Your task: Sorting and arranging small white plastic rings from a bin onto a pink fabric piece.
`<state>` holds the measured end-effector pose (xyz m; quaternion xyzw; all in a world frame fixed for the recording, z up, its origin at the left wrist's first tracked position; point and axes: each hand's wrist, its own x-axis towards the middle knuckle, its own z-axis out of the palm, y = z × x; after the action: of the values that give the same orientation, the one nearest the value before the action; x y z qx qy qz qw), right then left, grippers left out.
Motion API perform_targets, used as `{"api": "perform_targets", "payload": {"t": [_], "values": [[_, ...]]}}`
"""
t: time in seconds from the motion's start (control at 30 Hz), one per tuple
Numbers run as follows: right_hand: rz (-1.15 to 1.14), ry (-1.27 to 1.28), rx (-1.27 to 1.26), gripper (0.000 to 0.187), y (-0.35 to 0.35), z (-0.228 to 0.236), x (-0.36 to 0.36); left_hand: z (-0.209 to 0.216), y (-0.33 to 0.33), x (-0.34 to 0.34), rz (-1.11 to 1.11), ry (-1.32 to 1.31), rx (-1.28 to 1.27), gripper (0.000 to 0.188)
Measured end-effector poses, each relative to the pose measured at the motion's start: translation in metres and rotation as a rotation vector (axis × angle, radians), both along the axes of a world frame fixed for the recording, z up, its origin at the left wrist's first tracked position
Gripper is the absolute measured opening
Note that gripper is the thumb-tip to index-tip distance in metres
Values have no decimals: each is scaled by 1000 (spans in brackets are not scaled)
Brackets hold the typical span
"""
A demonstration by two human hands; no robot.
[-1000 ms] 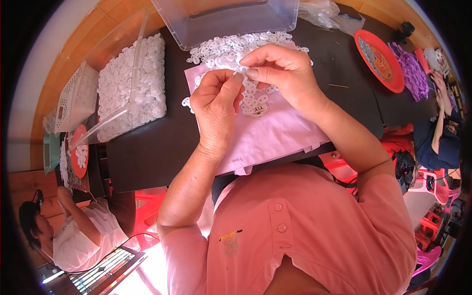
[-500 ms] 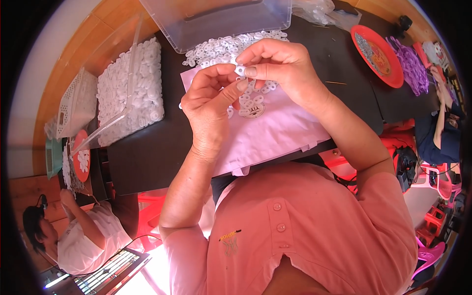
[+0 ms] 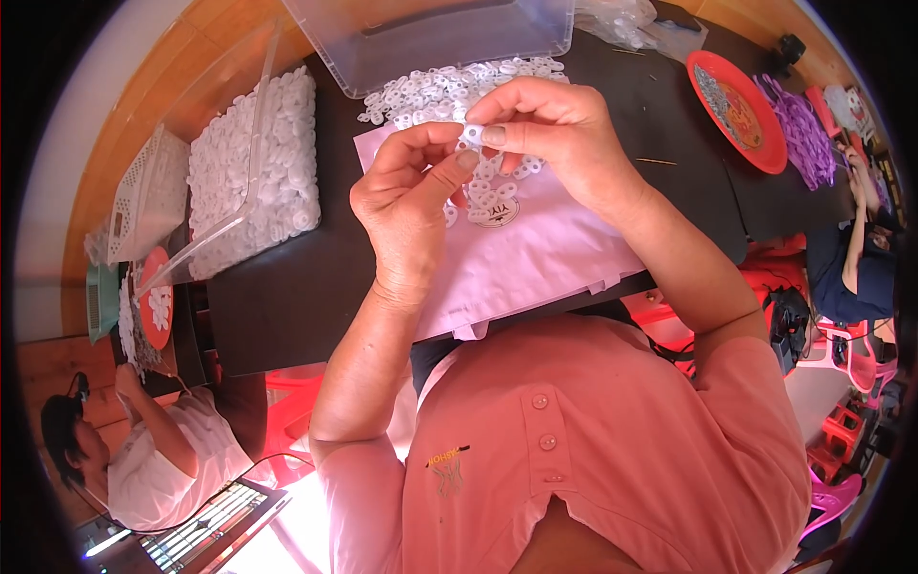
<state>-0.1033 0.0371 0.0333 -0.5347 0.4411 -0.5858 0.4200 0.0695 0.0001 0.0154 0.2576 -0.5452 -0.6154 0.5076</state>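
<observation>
Both hands meet above a pink cloth bag (image 3: 545,253) lying on the dark table. My right hand (image 3: 559,124) pinches a small white plastic piece with a round hole (image 3: 473,134) between thumb and fingers. My left hand (image 3: 406,187) is closed at the same spot, thumb and forefinger against the lower left side of that piece or one joined to it; their contact is partly hidden. Several white pieces (image 3: 495,199) hang below or lie on the bag under my fingers; which of these cannot be told. Beyond the hands lies a heap of similar oval pieces (image 3: 411,94).
A transparent bin (image 3: 449,53) lies tipped behind the heap. To the left stands another transparent box (image 3: 253,182) packed with white pieces. A red plate (image 3: 770,143) of small metallic bits and purple strips (image 3: 798,129) are at the right. Other people sit at both sides.
The held white piece has turned slightly between my fingers and shows more of its face. Both hands stay nearly in place; the whole view has shifted a little.
</observation>
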Motion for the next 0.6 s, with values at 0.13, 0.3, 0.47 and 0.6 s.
{"api": "perform_targets", "payload": {"t": [0.13,0.3,0.47,0.6], "values": [[10,-11,12,14,0,0,-1,0,0,-1,16,27,-8,19],[38,-26,29,15,-1,2,-3,0,0,-1,14,24,-8,19],[49,-13,22,17,0,1,-1,0,0,-2,2,6,9,20],[-4,7,23,17,1,1,0,1,0,0,-3,-14,9,21]]}}
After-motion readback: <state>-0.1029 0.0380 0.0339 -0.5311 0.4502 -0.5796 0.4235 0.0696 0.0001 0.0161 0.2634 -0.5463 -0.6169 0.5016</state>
